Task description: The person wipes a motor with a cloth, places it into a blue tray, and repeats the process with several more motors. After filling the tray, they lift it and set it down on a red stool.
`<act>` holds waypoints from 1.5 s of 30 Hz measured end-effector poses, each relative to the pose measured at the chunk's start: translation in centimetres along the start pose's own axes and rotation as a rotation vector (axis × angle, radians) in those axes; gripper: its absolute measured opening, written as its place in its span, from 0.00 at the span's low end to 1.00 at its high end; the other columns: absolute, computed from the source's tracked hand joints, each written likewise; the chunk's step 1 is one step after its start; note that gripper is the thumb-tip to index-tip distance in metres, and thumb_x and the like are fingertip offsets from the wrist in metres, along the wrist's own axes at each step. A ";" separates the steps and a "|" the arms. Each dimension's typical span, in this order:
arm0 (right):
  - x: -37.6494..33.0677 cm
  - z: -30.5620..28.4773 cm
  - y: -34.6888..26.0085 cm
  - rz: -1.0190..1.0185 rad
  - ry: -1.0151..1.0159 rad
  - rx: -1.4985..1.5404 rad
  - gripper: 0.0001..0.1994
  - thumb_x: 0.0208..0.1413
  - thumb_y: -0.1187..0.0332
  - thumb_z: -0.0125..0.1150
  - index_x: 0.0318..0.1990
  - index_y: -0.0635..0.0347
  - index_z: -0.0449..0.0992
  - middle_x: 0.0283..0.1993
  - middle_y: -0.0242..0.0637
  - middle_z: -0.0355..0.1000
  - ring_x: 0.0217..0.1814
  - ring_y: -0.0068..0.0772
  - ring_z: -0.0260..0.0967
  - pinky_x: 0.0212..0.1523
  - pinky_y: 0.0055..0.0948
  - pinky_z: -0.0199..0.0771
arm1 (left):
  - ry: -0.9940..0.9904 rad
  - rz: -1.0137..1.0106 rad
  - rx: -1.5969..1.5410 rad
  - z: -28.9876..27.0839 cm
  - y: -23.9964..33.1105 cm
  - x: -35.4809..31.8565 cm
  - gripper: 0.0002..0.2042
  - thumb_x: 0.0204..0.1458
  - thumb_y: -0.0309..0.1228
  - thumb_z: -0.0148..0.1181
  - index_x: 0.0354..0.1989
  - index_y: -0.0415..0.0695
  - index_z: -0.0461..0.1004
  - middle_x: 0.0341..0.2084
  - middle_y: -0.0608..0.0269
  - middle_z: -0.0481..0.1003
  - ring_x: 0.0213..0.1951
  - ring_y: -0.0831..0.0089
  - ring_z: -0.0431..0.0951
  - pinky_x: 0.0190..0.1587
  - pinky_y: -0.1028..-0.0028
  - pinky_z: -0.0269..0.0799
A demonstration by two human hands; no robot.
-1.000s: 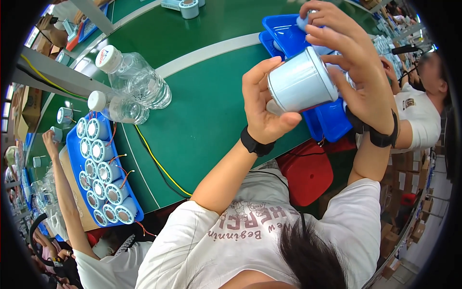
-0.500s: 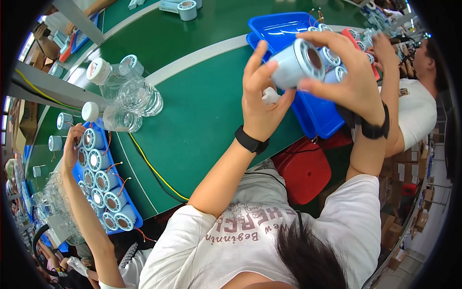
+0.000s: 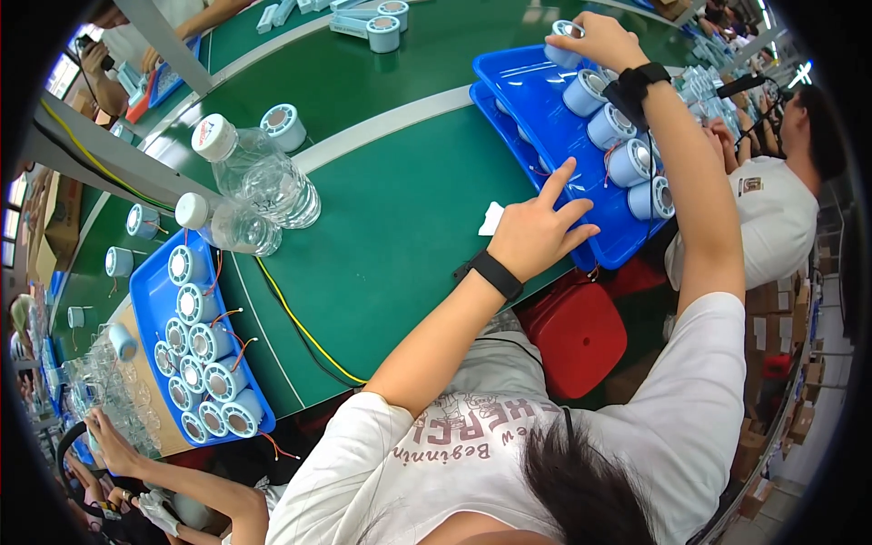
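Note:
My right hand (image 3: pixel 607 44) reaches to the far end of the blue tray (image 3: pixel 543 95) at the right. Its fingers grip a light-blue cylindrical part (image 3: pixel 562 45) at that end. Several similar parts, one of them a cylinder (image 3: pixel 629 163) with a round ringed face, lie in a row along the tray's right side. Fingers spread, my left hand (image 3: pixel 538 234) hovers over or rests on the tray's near left edge; contact is unclear. Beside it is a crumpled white scrap (image 3: pixel 491 220), partly hidden by the hand.
Another blue tray (image 3: pixel 486 102) sits underneath. Two clear bottles, a larger bottle (image 3: pixel 272 186) and a smaller bottle (image 3: pixel 238 227), stand left on the green table (image 3: pixel 391 209). A filled blue tray (image 3: pixel 150 291) lies farther left, near another person's arm (image 3: pixel 195 481). A red stool (image 3: pixel 577 341) is below.
My right hand has carried the light-blue part from before me to the tray's far end. My left hand has let go of it and moved down. The neighbour's arm at left has withdrawn from its tray.

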State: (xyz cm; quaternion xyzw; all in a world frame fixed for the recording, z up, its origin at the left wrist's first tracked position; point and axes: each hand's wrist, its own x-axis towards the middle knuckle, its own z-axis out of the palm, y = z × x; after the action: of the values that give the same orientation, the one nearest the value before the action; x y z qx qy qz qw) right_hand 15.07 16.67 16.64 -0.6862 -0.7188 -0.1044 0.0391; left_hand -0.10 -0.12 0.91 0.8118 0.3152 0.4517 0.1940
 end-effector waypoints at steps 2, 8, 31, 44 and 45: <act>2.1 2.1 2.5 0.068 -0.044 -0.088 0.28 0.46 0.45 0.66 0.43 0.64 0.76 0.38 0.40 0.77 0.41 0.41 0.75 0.45 0.34 0.70 | 0.016 0.016 -0.009 0.1 0.1 0.2 0.13 0.44 0.44 0.67 0.34 0.51 0.78 0.56 0.52 0.67 0.27 0.62 0.79 0.28 0.71 0.76; 4.1 5.9 6.7 0.087 -0.184 -0.082 0.28 0.45 0.44 0.65 0.37 0.65 0.77 0.36 0.45 0.77 0.40 0.43 0.75 0.42 0.38 0.71 | 0.021 0.017 -0.033 0.2 0.4 -0.4 0.13 0.45 0.44 0.66 0.30 0.49 0.76 0.55 0.49 0.66 0.26 0.61 0.79 0.26 0.71 0.75; 1.9 2.1 -25.2 -0.682 -0.303 0.097 0.28 0.47 0.61 0.65 0.58 0.57 0.67 0.47 0.49 0.73 0.50 0.45 0.71 0.49 0.38 0.72 | 0.320 -0.210 -0.008 -0.7 0.2 -0.3 0.12 0.49 0.32 0.59 0.42 0.45 0.75 0.52 0.45 0.67 0.23 0.55 0.77 0.22 0.66 0.74; 2.9 4.2 -20.3 -0.771 -0.045 0.567 0.31 0.35 0.61 0.72 0.52 0.54 0.71 0.42 0.48 0.75 0.45 0.47 0.74 0.47 0.38 0.73 | 0.268 -0.255 -0.074 -1.9 0.4 -0.8 0.12 0.49 0.30 0.59 0.43 0.46 0.73 0.43 0.49 0.67 0.24 0.54 0.75 0.23 0.65 0.73; 3.1 2.9 -17.8 -0.728 -0.027 0.524 0.31 0.36 0.59 0.72 0.52 0.54 0.71 0.42 0.48 0.75 0.44 0.46 0.74 0.47 0.37 0.73 | 0.231 -0.209 -0.037 -2.2 0.9 -0.7 0.12 0.49 0.31 0.60 0.43 0.47 0.74 0.42 0.51 0.67 0.24 0.57 0.75 0.23 0.66 0.73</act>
State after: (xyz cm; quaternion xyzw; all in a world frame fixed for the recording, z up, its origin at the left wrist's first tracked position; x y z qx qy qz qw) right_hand -2.59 19.60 12.72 -0.3565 -0.9162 0.0832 0.1632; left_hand -1.98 -1.16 2.19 0.7135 0.4098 0.5251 0.2172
